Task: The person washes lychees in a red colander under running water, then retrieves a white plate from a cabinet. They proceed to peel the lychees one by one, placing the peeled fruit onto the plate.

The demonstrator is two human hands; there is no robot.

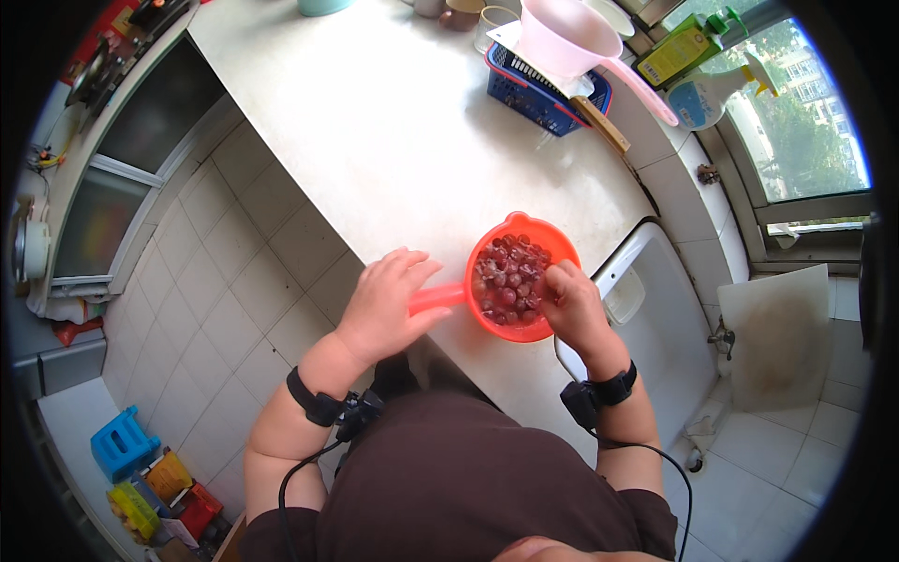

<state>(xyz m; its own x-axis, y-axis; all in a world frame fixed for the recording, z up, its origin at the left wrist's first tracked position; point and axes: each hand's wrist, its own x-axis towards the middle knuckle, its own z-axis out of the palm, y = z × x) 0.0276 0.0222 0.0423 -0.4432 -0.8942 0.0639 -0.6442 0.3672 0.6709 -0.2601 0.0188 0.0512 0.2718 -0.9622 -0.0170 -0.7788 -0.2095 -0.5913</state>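
Note:
Dark red grapes fill much of a round orange-red plastic ladle, which stands on the worktop by the sink. Pale bits lie among the fruit, which seems to sit in liquid. My left hand is at the ladle's handle, fingers spread and thumb apart on either side of it; the handle's end is hidden under the palm. Over the right side of the bowl, my right hand has its fingers curled down against the grapes. Whatever may be between those fingertips is hidden.
The white worktop borders a white sink at right. Farther back stand a blue plastic basket, a pink ladle, a wooden-handled knife and a glass. Two bottles, green and spray, stand by the window.

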